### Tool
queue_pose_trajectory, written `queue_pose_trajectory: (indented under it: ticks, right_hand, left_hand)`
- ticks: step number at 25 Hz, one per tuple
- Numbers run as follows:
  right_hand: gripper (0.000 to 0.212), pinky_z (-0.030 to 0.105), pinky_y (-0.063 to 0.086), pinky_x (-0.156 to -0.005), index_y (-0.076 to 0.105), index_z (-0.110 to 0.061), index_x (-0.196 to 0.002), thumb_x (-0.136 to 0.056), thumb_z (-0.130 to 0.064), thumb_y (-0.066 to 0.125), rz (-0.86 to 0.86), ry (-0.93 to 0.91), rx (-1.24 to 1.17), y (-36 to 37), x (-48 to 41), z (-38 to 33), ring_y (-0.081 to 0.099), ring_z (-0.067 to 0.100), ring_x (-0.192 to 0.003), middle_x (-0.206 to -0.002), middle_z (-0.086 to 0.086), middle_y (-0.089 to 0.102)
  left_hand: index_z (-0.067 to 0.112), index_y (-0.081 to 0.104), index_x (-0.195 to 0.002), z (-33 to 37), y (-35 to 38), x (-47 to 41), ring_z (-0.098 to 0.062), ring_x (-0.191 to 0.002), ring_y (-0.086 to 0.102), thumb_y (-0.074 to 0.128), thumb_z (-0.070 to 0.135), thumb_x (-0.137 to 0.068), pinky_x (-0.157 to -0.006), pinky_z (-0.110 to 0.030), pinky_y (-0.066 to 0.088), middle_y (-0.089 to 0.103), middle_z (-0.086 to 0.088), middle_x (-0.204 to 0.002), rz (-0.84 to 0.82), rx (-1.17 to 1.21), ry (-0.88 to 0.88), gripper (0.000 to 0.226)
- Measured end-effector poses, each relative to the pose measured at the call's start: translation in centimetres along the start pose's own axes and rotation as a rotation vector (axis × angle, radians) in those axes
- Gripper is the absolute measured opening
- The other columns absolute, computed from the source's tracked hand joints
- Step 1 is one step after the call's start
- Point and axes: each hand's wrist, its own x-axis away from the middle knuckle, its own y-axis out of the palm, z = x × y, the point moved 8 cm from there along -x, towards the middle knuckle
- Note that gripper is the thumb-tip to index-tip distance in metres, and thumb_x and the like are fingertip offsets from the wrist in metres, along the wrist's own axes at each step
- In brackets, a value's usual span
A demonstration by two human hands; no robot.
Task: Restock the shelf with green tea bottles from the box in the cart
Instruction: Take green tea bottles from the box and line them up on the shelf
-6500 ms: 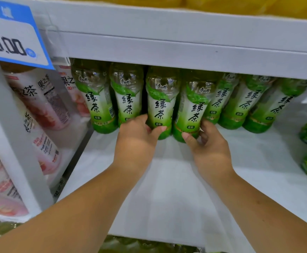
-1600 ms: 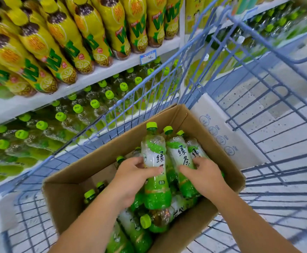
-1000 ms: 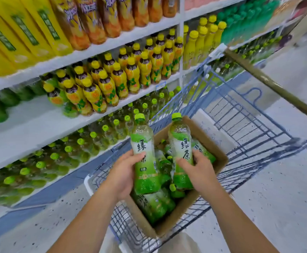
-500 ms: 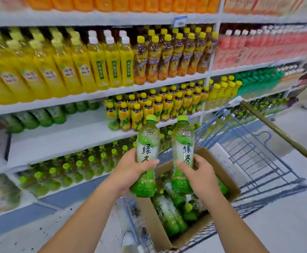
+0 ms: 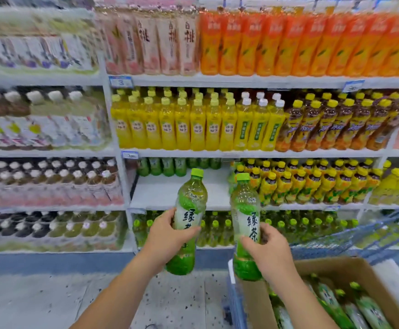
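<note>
Left hand (image 5: 167,236) wraps the left bottle (image 5: 189,205) mid-label; right hand (image 5: 268,250) curls round the right bottle (image 5: 246,210) lower down, both roughly upright before the half-bare shelf (image 5: 160,191) at twelve o'clock. One-handed grips could slip on the reach in, or knock the yellow-capped bottles (image 5: 288,184) at two o'clock. Box (image 5: 350,267) sits at five.

Your two green tea bottles (image 5: 191,203) wear lime caps and green-and-white labels with black characters. Your cardboard box (image 5: 336,264) is brown, the cart (image 5: 371,231) blue wire, the shelf (image 5: 165,191) white, the floor (image 5: 39,300) grey speckled.
</note>
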Motion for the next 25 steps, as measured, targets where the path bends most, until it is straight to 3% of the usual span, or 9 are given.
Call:
queue_pose_trajectory:
  ticks: [6, 12, 15, 18, 22, 25]
  right_hand:
    - [0.03, 0.037, 0.057, -0.068, 0.065, -0.026, -0.099, -0.074, -0.015, 0.076, -0.021, 0.109, 0.026, 9.5, -6.2, -1.6, 0.068, 0.015, -0.08, -0.089, -0.004, 0.072]
    - [0.031, 0.032, 0.053, -0.068, 0.059, -0.025, -0.094, -0.072, -0.015, 0.078, 0.049, 0.278, 0.022, 17.8, -13.4, 0.8, 0.065, 0.013, -0.08, -0.088, -0.003, 0.068]
    - [0.028, 0.027, 0.048, -0.06, 0.06, -0.026, -0.091, -0.072, -0.017, 0.078, 0.07, 0.305, 0.046, 19.5, -17.9, 2.6, 0.064, 0.008, -0.078, -0.086, -0.007, 0.068]
    - [0.029, 0.027, 0.05, -0.061, 0.059, -0.025, -0.095, -0.072, -0.015, 0.075, 0.07, 0.298, 0.052, 20.5, -23.6, 5.3, 0.065, 0.01, -0.077, -0.088, -0.002, 0.07]
    - [0.048, 0.026, 0.052, -0.062, 0.057, -0.03, -0.102, -0.059, -0.017, 0.074, 0.075, 0.238, -0.005, 21.5, -30.1, 8.9, 0.068, 0.009, -0.075, -0.084, -0.008, 0.071]
    - [0.044, 0.012, 0.045, -0.051, 0.057, -0.024, -0.099, -0.063, -0.004, 0.074, 0.081, 0.124, -0.004, 21.9, -35.9, 11.3, 0.063, -0.001, -0.059, -0.074, -0.006, 0.068]
  left_hand:
    - [0.03, 0.068, -0.103, -1.8, -6.4, -7.6, -0.008, -0.081, 0.072, 0.089, 0.018, -0.07, -0.064, -0.02, 0.056, 0.076, 0.011, -0.089, -0.007, -0.017, 0.038, 0.041]
    - [0.036, 0.067, -0.097, -6.0, -9.9, -18.7, 0.002, -0.078, 0.069, 0.091, 0.022, -0.068, -0.063, -0.016, 0.055, 0.075, 0.017, -0.085, -0.074, -0.126, 0.031, 0.04]
    - [0.034, 0.067, -0.091, -8.4, -8.9, -23.9, 0.001, -0.075, 0.069, 0.091, 0.024, -0.067, -0.063, -0.017, 0.055, 0.074, 0.014, -0.083, -0.095, -0.172, 0.012, 0.035]
    - [0.034, 0.065, -0.087, -11.4, -6.5, -29.1, 0.005, -0.07, 0.066, 0.09, 0.024, -0.068, -0.055, -0.009, 0.048, 0.072, 0.014, -0.08, -0.077, -0.198, 0.01, 0.033]
    - [0.032, 0.065, -0.091, -14.6, -3.0, -35.1, 0.006, -0.074, 0.066, 0.089, 0.023, -0.068, -0.057, -0.011, 0.051, 0.071, 0.014, -0.082, 0.005, -0.166, 0.061, 0.034]
    - [0.031, 0.064, -0.096, -16.4, -1.2, -39.6, 0.006, -0.079, 0.065, 0.088, 0.031, -0.063, -0.064, -0.014, 0.053, 0.069, 0.014, -0.088, 0.127, -0.18, 0.158, 0.04]
